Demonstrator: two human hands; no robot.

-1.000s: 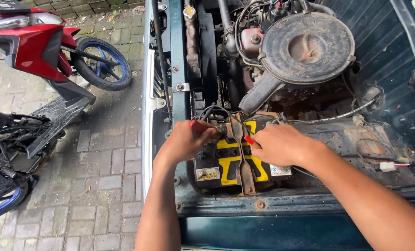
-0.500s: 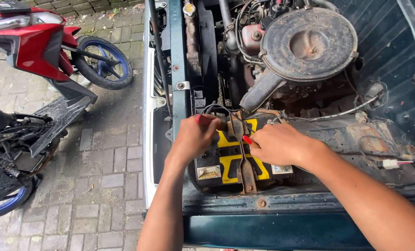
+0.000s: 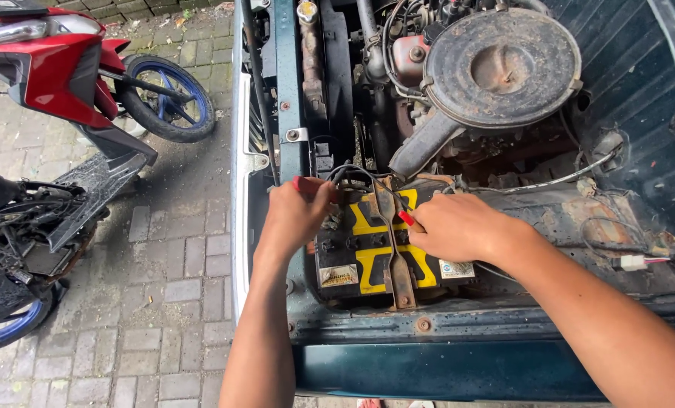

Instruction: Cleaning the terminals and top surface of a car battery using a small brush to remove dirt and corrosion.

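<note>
Battery [image 3: 367,253], black with yellow bands, sits lower centre of frame under a rusty hold-down bar [image 3: 398,257]. Left hand [image 3: 296,215] curls fingers around a red-capped cable end at its left corner. Right hand [image 3: 458,227] pinches a red-handled tool [image 3: 405,217]. Risk: tool bridging terminal and bar, sparking; corroded fixings may slip.

Both bare forearms reach forward and downward. The left hand [image 3: 296,215] is curled with knuckles up; the right hand [image 3: 458,227] is loosely fisted, fingers pinched together.
</note>
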